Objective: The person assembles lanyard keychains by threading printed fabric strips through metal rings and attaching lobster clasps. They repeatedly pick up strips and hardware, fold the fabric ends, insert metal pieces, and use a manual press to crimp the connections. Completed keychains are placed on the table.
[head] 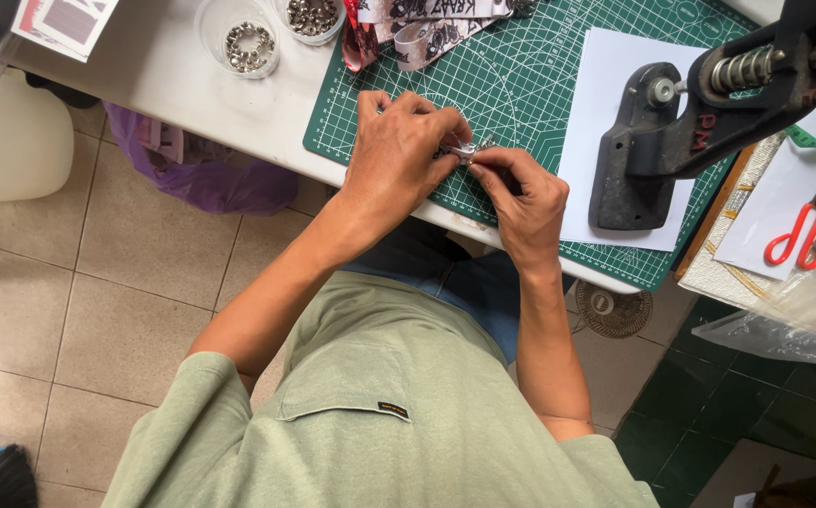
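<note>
— What's closest to you in the head view?

— My own green shirt and both forearms, reaching up to the edge of the worktop (239, 103). My left hand (399, 150) and right hand (521, 202) meet just over the near edge of the green cutting mat (521, 75).

— What's between them?

— A small silvery metal piece (465, 150), pinched from both sides. It looks hard, light and smooth, so I judge it would slip easily; best taken by its edges with the fingertips, which is how I seem to have it. It is too small to tell its exact shape.

— And the fingers?

— On both hands they are closed together, clamped on the metal piece. The left hand curls over it from above, the right thumb and forefinger nip it from the side. Neither hand rests flat on the mat.

— Further out?

— To the right, a black hand press (672, 141) with a spring stands on a white sheet of paper (596, 103) lying on the mat. Beyond that, red-handled scissors (803, 235) lie on more paper, well apart from my hands. At the far edge of the mat lie printed fabric straps (417, 33), soft and limp by the look of them. Left of those, off the mat, sit two clear round tubs (239, 42) of small shiny metal fittings.
</note>
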Demonstrator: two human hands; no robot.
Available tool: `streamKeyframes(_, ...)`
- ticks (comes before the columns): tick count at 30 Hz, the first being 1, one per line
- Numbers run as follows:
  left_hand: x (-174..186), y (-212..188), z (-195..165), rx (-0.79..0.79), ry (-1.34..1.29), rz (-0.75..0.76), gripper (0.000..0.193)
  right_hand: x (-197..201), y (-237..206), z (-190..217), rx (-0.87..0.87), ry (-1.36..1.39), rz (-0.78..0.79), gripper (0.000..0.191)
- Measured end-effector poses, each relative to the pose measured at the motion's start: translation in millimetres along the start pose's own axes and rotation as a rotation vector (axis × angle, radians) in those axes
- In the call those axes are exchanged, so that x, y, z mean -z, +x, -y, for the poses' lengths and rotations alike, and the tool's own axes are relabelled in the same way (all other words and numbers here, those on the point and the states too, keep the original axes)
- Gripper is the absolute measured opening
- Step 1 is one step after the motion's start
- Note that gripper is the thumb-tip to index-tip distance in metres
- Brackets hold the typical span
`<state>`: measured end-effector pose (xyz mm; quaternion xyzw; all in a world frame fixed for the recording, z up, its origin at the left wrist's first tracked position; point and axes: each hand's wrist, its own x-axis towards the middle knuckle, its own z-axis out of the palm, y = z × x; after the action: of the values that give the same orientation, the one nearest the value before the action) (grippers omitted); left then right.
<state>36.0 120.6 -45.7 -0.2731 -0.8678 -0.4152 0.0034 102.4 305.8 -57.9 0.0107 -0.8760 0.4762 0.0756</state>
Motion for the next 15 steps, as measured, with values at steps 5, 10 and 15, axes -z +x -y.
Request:
streamKeyframes(5,-3.8,0.8,-1.5,0.033,0.028,-0.028,0.015,1.1,1.0,2.2,0.089,-0.068,0.002,0.011)
streamKeyframes(10,-5.7,-0.8,-0.7,0.056,-0.044,-0.029,0.014,0.4,2.3,4.4,0.055,-0.088,-0.009,0.011)
streamKeyframes(15,-7.6,-1.6,0.3,0.081,-0.088,0.006,0.016,-0.8,2.5,4.1,0.018,-0.085,-0.016,0.011)
